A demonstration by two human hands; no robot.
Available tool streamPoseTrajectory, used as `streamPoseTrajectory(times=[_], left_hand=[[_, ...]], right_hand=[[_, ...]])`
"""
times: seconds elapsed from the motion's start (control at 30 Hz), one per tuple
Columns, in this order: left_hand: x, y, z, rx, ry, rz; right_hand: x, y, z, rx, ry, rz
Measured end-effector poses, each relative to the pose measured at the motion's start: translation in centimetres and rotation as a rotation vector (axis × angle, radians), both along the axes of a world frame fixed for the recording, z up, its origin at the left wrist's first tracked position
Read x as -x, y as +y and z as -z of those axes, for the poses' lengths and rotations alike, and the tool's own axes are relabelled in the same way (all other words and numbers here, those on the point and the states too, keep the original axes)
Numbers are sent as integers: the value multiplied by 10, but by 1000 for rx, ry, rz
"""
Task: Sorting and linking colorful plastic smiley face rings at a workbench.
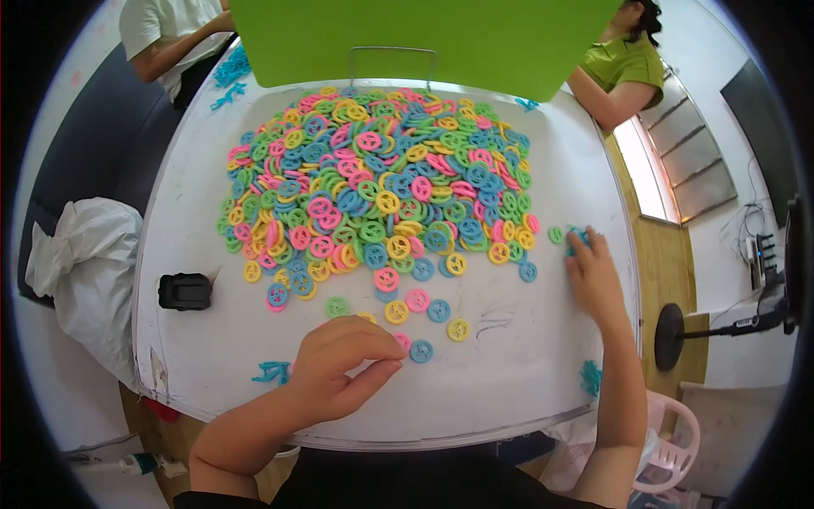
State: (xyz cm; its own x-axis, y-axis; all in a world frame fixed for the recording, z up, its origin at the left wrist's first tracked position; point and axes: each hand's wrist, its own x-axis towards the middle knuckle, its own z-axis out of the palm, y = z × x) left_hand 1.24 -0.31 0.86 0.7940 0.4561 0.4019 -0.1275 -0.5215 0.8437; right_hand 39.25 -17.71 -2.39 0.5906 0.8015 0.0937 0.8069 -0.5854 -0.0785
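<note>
My left hand (343, 366) is over the near part of the white table, its fingers curled and thumb brought toward the index finger. Whatever may be between those fingertips is too small to make out. A pink spoked plastic wheel (403, 342) shows just beyond the fingertips, beside a blue wheel (421, 351). My right hand (593, 276) reaches toward the right edge, fingers stretched and apart over some teal plastic pieces (578, 231), which they partly hide. Close to it lies a single green wheel (555, 235). Several loose wheels, including a yellow one (458, 330), lie between my hands.
A large heap of coloured wheels (373, 182) covers the table's middle, below a green board (424, 42). A black tray (185, 292) stands at left. Teal pieces lie near the front left (272, 371) and front right (591, 377). Two people sit at the far corners.
</note>
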Motion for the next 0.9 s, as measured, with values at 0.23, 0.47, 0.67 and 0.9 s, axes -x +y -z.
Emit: streamPoseTrajectory(times=[0.23,0.47,0.67,0.9], left_hand=[[-3,-8,8,-7,46,5],[-3,-10,5,-53,8,-20],[-1,-6,3,-8,28,-4],[-2,7,4,10,29,-33]], right_hand=[[114,-43,-23,170,122,-256],[112,-43,-86,407,175,-373],[-11,86,-91,-31,105,-315],[-123,214,4,-150,-148,-334]])
